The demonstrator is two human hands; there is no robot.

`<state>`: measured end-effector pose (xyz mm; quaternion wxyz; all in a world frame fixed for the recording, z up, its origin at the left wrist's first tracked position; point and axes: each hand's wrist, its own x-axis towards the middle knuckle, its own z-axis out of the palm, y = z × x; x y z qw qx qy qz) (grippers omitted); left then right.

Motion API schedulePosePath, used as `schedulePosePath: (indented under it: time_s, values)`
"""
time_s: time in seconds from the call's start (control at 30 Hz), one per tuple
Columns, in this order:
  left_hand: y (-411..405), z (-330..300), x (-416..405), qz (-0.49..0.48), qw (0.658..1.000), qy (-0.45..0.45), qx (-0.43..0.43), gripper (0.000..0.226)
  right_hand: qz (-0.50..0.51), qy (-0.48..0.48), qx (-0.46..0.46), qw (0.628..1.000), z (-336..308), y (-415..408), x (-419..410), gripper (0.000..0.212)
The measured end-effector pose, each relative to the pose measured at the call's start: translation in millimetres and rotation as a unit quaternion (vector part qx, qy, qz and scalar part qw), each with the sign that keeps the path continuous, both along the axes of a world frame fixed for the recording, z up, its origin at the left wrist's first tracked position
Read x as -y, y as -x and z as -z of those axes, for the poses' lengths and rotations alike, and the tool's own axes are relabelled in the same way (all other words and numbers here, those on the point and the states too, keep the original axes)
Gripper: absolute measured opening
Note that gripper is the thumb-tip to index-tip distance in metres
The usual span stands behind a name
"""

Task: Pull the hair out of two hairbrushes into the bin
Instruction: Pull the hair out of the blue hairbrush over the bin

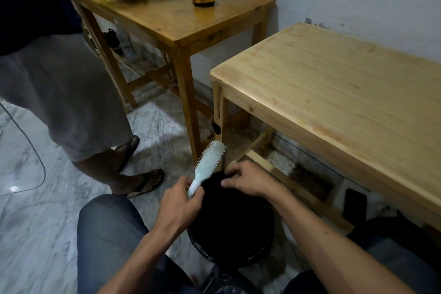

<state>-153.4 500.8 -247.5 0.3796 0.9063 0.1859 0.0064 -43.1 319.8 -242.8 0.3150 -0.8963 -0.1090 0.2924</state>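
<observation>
Inside the bin (241, 241) I see only black; whether my right hand (248, 180) pinches hair, I cannot tell; its fingertips blur against it.

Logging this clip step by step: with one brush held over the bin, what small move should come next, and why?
Probably bring the right hand to the bristles of the pale hairbrush and pinch out hair. The left hand grips its handle above the black bin, and the right hand's fingers hover over the bin, apart from the brush.
</observation>
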Motion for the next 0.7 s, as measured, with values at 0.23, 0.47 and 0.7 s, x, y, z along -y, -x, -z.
schedulePosePath:
  time_s: [0.23,0.47,0.7]
  values:
    - [4.0,-9.9,3.9,0.011,1.0,0.007,0.028,0.015,0.201,-0.237,-0.116,0.944,-17.1,-6.1,-16.3,0.054]
    - [7.9,-23.7,9.4,0.014,0.996,0.032,0.084,0.012,0.214,-0.325,-0.07,0.919,-42.8,-7.1,-29.5,0.031]
    - [2.2,-78.6,-2.0,0.022,0.982,0.028,0.187,0.019,0.191,-0.373,0.036,0.907,-125.1,-12.4,-39.8,0.019]
